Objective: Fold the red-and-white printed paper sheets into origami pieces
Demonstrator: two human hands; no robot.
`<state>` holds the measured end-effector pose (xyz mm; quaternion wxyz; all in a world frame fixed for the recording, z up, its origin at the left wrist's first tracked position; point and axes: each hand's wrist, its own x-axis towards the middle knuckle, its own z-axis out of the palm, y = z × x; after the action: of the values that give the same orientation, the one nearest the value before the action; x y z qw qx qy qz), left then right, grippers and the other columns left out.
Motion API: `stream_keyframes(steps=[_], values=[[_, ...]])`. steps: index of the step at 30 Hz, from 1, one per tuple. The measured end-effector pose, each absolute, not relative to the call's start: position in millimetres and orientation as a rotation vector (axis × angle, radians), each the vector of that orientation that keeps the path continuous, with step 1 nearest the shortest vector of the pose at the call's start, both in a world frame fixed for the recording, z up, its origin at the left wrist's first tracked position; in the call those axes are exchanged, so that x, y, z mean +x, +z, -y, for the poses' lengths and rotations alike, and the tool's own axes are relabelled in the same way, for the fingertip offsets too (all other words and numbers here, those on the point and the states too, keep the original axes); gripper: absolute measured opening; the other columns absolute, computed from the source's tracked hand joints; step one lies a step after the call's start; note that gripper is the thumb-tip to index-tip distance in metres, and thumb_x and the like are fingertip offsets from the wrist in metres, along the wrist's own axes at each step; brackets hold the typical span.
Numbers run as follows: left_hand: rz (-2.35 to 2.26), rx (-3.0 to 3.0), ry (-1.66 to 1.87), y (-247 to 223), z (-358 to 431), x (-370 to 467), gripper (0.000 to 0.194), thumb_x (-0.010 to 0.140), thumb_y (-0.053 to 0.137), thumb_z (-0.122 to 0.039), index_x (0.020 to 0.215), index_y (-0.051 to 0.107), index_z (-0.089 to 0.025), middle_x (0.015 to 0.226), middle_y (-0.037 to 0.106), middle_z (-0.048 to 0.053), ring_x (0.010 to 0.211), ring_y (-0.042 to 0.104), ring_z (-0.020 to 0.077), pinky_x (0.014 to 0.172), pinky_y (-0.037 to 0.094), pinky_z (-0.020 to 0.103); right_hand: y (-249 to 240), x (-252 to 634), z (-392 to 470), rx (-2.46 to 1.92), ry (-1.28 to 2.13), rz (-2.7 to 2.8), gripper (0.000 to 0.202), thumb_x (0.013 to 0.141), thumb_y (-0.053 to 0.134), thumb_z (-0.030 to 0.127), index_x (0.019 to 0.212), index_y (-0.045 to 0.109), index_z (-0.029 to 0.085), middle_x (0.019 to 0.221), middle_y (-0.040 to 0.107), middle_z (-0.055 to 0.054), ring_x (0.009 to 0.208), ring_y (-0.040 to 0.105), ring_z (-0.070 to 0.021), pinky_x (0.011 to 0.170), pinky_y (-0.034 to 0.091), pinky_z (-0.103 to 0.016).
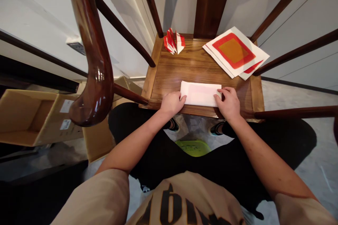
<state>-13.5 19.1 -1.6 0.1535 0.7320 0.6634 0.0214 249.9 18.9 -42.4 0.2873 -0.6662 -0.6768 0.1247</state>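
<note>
I have both hands at the front of the wooden chair seat (pixel 185 64), with the folded white paper (pixel 199 94) lying flat between them, its long side running from one hand to the other. A faint pink patch shows through its upper layer.

My left hand (pixel 173 102) is at the paper's left end, fingers bent and thumb touching the sheet near its front corner. My right hand (pixel 229 102) is at the opposite end, thumb resting on top and forefinger bent at the far corner. Both hands are partly curled and touching the paper; I can't tell from this view whether either one pinches it or only presses it down.

Beyond the paper, well apart from my hands, I see the red-and-white folded paper pieces (pixel 174 41) standing at the back left of the seat. The loose printed sheets (pixel 236 52) lie overlapping at the back right, the top one showing an orange square in a red border and a corner reaching past the seat's side. Below the seat's front edge, between my knees, there's a green object (pixel 194 147).
</note>
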Motion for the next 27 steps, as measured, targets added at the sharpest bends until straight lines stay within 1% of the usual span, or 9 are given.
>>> stream_keyframes(steps=[11,14,17,19,21,23,25,27], values=[[-1.958,2.137,0.021,-1.5,-16.3,-10.4,0.039,0.097,0.042,-0.046,0.090,0.067,-0.017,0.094,0.073,0.012,0.088,0.068,0.0275,0.079,0.047,0.037,-43.1,250.0,-18.6,-1.781,0.325,1.838,0.037,0.088,0.056,0.043,0.111,0.071,0.019,0.121,0.060,-0.012,0.105,0.062,-0.0284,0.097,0.051,-0.044],[-1.997,2.117,0.040,-1.9,-14.1,-8.7,0.035,0.097,0.044,-0.045,0.096,0.064,-0.017,0.095,0.072,0.012,0.089,0.068,0.0286,0.080,0.048,0.037,-44.0,250.1,-18.6,-1.781,0.320,1.841,0.038,0.088,0.055,0.043,0.112,0.071,0.019,0.121,0.060,-0.012,0.104,0.062,-0.0286,0.096,0.051,-0.045],[-2.016,2.058,0.096,-1.5,-11.5,-7.7,0.034,0.096,0.047,-0.044,0.111,0.060,-0.016,0.098,0.072,0.012,0.093,0.067,0.0294,0.082,0.048,0.037,-43.0,249.5,-18.3,-1.782,0.319,1.840,0.038,0.088,0.055,0.043,0.112,0.071,0.019,0.121,0.060,-0.012,0.104,0.062,-0.0289,0.095,0.052,-0.045],[-2.002,2.032,0.163,0.2,-9.5,-7.7,0.041,0.095,0.050,-0.042,0.126,0.052,-0.015,0.107,0.070,0.013,0.099,0.066,0.0295,0.085,0.047,0.037,-41.6,249.0,-18.0,-1.778,0.317,1.840,0.038,0.088,0.055,0.043,0.112,0.071,0.019,0.122,0.060,-0.012,0.104,0.063,-0.0291,0.095,0.052,-0.045],[-1.984,2.049,0.216,2.6,-7.7,-8.1,0.052,0.094,0.052,-0.040,0.140,0.043,-0.017,0.118,0.065,0.015,0.106,0.063,0.0299,0.090,0.046,0.038,-40.3,248.6,-17.6,-1.773,0.313,1.844,0.038,0.088,0.055,0.043,0.111,0.071,0.019,0.122,0.060,-0.013,0.105,0.063,-0.0294,0.095,0.052,-0.045],[-1.976,2.108,0.236,4.8,-6.5,-8.9,0.059,0.093,0.054,-0.038,0.147,0.037,-0.020,0.128,0.059,0.015,0.114,0.058,0.0309,0.095,0.044,0.040,-39.8,248.5,-17.4,-1.770,0.307,1.848,0.038,0.088,0.054,0.043,0.111,0.072,0.019,0.122,0.060,-0.013,0.105,0.063,-0.0295,0.094,0.052,-0.045],[-1.941,2.196,0.236,5.4,-6.1,-10.0,0.057,0.094,0.053,-0.036,0.148,0.041,-0.024,0.141,0.051,0.014,0.122,0.052,0.0318,0.100,0.041,0.043,-40.3,248.6,-17.4,-1.769,0.304,1.851,0.038,0.088,0.054,0.043,0.111,0.072,0.019,0.122,0.060,-0.013,0.105,0.063,-0.0294,0.094,0.052,-0.045],[-1.859,2.281,0.235,4.0,-6.7,-11.4,0.048,0.095,0.050,-0.033,0.143,0.049,-0.026,0.153,0.041,0.010,0.129,0.045,0.0313,0.104,0.038,0.044,-41.5,249.0,-17.6,-1.770,0.303,1.853,0.038,0.088,0.054,0.044,0.112,0.071,0.019,0.122,0.060,-0.012,0.105,0.062,-0.0291,0.094,0.052,-0.045]])
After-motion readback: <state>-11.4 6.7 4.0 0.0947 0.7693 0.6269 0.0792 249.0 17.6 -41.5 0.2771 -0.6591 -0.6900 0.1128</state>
